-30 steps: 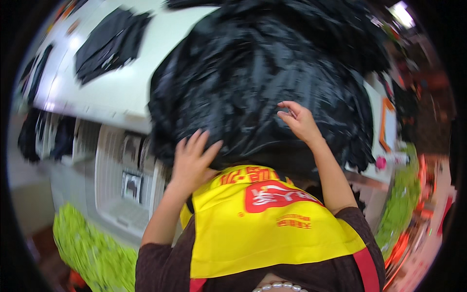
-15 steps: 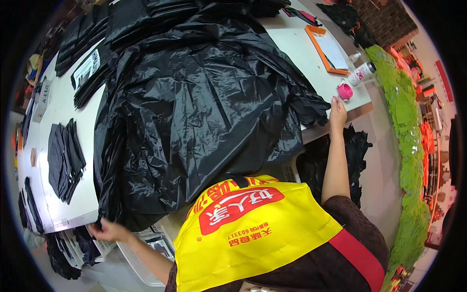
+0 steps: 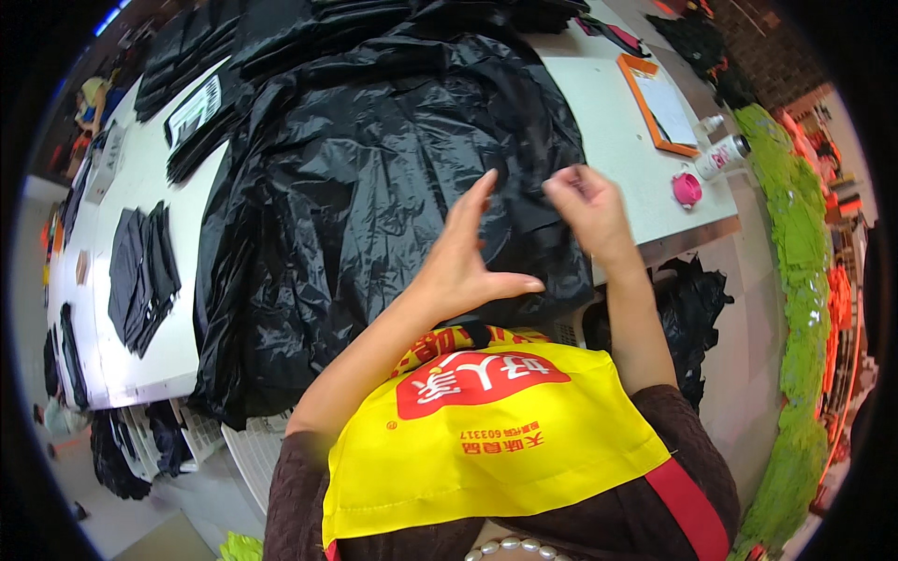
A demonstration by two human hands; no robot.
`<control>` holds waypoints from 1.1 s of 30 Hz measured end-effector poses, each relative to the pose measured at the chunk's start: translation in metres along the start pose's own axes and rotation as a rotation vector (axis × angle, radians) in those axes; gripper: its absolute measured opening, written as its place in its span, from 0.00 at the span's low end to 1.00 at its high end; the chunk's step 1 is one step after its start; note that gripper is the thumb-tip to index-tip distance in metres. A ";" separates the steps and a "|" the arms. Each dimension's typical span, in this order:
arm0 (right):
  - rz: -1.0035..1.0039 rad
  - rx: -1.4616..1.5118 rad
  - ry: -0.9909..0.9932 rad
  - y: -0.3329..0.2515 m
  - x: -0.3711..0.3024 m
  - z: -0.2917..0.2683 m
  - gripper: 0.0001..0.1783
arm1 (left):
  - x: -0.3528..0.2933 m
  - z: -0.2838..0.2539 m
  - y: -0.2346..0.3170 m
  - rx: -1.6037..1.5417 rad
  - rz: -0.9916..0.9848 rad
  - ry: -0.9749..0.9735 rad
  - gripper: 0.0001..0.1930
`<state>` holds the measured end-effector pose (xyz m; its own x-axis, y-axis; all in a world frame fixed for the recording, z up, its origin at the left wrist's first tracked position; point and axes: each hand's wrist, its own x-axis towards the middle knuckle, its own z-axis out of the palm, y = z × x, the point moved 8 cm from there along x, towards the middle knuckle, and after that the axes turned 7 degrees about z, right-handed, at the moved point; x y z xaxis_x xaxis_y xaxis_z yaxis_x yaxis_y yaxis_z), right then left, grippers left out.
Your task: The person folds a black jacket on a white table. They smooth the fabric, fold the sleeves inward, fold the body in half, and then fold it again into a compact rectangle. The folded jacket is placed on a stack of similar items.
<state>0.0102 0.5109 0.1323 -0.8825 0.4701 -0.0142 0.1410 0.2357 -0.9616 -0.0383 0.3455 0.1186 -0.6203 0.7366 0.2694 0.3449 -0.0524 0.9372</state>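
Tabletop (image 3: 603, 122) bears an orange tray (image 3: 641, 101) of paper (image 3: 666, 105); left hand (image 3: 460, 260) open over black plastic (image 3: 351, 178), right hand (image 3: 596, 213), grip unclear.

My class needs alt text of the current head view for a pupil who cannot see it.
A person's left hand, spread open, and right hand, fingers curled, are over glossy black fabric on a white table. The person wears a yellow apron; an orange tray lies at the table's right.

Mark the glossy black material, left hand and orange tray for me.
Glossy black material (image 3: 374, 196): head view, creased middle.
Left hand (image 3: 458, 266): head view, middle of the hand.
Orange tray (image 3: 644, 105): head view, left rim.
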 end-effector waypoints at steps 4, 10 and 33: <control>0.001 0.255 -0.338 -0.030 -0.010 0.081 0.08 | -0.003 -0.022 -0.040 -0.362 -0.072 0.207 0.40; 0.076 0.266 -0.300 0.013 0.011 0.068 0.11 | -0.053 -0.072 -0.067 -1.062 -0.215 0.419 0.37; -0.081 0.247 -0.555 0.017 0.005 0.144 0.09 | -0.023 -0.090 -0.063 -0.001 -0.311 -0.306 0.27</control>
<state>-0.0561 0.3947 0.0765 -0.9974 -0.0699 -0.0153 0.0141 0.0172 -0.9998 -0.1089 0.2712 0.0734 -0.4568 0.8835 -0.1042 0.1733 0.2033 0.9637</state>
